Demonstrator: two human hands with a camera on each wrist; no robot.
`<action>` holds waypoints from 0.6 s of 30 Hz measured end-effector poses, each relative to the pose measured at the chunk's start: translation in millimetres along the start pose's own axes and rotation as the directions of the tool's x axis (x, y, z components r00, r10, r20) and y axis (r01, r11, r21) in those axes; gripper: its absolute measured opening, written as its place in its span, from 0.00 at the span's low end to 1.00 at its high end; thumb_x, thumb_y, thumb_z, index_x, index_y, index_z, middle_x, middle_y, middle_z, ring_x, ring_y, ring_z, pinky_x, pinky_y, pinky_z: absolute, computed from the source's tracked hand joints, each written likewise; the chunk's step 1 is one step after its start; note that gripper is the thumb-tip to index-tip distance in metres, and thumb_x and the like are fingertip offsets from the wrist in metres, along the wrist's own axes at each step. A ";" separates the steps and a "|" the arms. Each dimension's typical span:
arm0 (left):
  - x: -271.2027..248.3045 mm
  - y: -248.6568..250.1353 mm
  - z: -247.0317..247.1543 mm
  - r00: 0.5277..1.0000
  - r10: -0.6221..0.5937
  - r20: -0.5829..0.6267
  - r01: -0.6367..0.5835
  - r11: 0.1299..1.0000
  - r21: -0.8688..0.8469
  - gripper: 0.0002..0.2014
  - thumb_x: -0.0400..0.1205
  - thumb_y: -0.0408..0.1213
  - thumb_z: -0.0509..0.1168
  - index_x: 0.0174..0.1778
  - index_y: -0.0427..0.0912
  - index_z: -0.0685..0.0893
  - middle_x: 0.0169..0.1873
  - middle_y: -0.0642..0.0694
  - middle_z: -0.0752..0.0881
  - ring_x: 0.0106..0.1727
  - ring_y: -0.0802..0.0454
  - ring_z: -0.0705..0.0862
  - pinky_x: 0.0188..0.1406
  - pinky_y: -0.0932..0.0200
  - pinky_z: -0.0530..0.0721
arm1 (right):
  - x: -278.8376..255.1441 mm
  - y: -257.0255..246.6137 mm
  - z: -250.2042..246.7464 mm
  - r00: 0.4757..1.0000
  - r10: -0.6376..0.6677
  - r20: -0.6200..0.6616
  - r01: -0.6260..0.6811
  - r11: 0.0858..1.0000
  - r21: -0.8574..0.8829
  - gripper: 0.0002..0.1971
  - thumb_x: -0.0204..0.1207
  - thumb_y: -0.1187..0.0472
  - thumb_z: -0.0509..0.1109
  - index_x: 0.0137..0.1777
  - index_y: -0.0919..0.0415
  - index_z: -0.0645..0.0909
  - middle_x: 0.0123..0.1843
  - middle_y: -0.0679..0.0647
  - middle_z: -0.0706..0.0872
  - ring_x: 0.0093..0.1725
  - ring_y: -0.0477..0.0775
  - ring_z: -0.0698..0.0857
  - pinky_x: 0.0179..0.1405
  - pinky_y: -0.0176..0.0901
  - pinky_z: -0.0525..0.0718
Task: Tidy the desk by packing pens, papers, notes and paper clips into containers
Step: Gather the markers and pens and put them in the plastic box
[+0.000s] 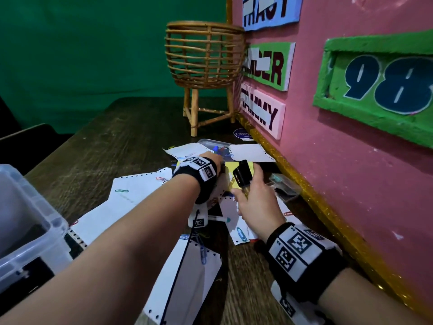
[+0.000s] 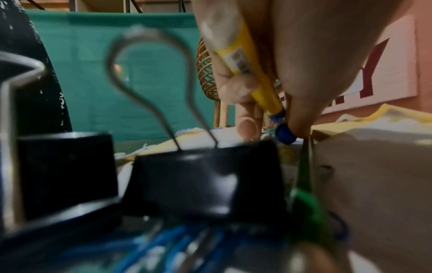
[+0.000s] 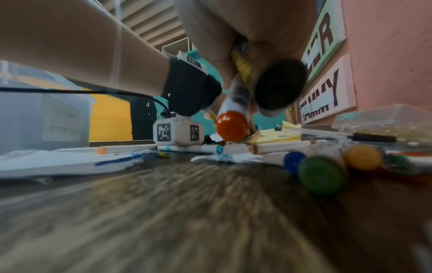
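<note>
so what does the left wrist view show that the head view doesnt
Only the left wrist view shows the left hand pinching a yellow pen with a blue tip, behind black binder clips.

Only the head view shows the right hand gripping pens, the clear bin and the scattered papers.

Both show the rattan basket and the pink board.

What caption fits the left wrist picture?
Left hand grips a yellow pen above black binder clips.
</note>
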State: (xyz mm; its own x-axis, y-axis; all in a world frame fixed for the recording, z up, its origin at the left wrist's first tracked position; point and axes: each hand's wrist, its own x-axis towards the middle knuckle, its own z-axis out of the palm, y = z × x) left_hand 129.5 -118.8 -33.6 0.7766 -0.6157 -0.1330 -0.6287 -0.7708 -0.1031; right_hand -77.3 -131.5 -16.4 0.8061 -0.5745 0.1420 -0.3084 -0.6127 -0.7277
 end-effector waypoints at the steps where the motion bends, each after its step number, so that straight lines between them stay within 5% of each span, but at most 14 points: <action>1: -3.2 2.5 -4.7 1.000 -0.004 -0.001 0.004 1.000 -0.018 0.15 0.75 0.46 0.62 0.58 0.53 0.80 0.48 0.46 0.83 0.48 0.38 0.85 0.49 0.38 0.85 | 0.8 0.3 0.5 1.000 -0.001 -0.001 0.001 1.000 -0.017 0.25 0.80 0.57 0.65 0.74 0.57 0.60 0.48 0.59 0.85 0.46 0.59 0.86 0.47 0.51 0.85; 4: -12.9 4.4 -8.3 0.998 0.016 -0.068 -0.020 0.998 -0.067 0.10 0.76 0.43 0.63 0.50 0.45 0.83 0.40 0.44 0.84 0.40 0.40 0.85 0.47 0.42 0.88 | 0.1 -1.8 2.1 1.000 -0.001 0.024 0.004 0.994 -0.114 0.14 0.80 0.53 0.64 0.59 0.61 0.68 0.47 0.61 0.84 0.47 0.63 0.86 0.47 0.55 0.85; 8: -32.5 5.8 -7.0 0.992 0.031 -0.124 -0.049 0.989 -0.140 0.16 0.80 0.39 0.58 0.63 0.41 0.75 0.54 0.38 0.86 0.52 0.37 0.86 0.53 0.41 0.85 | -2.1 -4.3 0.1 0.999 -0.030 0.016 0.032 0.987 -0.157 0.15 0.80 0.55 0.64 0.59 0.64 0.69 0.50 0.62 0.82 0.52 0.64 0.83 0.41 0.46 0.76; 11: -58.6 12.3 -14.7 0.986 0.010 -0.168 -0.057 0.960 -0.273 0.24 0.80 0.33 0.58 0.73 0.41 0.63 0.55 0.36 0.85 0.51 0.37 0.85 0.49 0.45 0.84 | -0.8 -2.6 -1.1 1.000 -0.011 -0.017 0.009 0.992 -0.128 0.16 0.80 0.55 0.64 0.60 0.65 0.69 0.55 0.65 0.83 0.56 0.65 0.82 0.40 0.42 0.72; 14: -91.1 19.6 -16.9 0.952 -0.046 -0.301 -0.113 0.864 -0.490 0.27 0.81 0.28 0.56 0.76 0.43 0.58 0.52 0.32 0.85 0.49 0.34 0.85 0.41 0.46 0.77 | -1.9 -3.5 -2.8 0.998 -0.030 -0.057 0.022 0.991 -0.130 0.21 0.78 0.50 0.66 0.60 0.67 0.71 0.56 0.66 0.84 0.56 0.65 0.83 0.44 0.46 0.76; 18: -131.1 19.2 -14.0 0.936 -0.159 -0.315 -0.152 0.625 -0.766 0.38 0.80 0.35 0.66 0.81 0.40 0.50 0.58 0.34 0.84 0.57 0.36 0.84 0.49 0.53 0.77 | -2.2 -4.1 -5.7 0.992 -0.055 -0.111 0.049 0.997 -0.051 0.25 0.74 0.43 0.68 0.55 0.67 0.73 0.45 0.62 0.82 0.51 0.64 0.82 0.44 0.48 0.76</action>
State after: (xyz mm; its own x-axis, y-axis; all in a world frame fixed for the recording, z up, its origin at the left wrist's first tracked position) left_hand 16.1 -55.1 -4.3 0.8389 -0.5054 0.2022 -0.4807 -0.5134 0.7109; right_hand -80.7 -130.8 -9.9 0.7611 -0.5964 0.2550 -0.2934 -0.6671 -0.6847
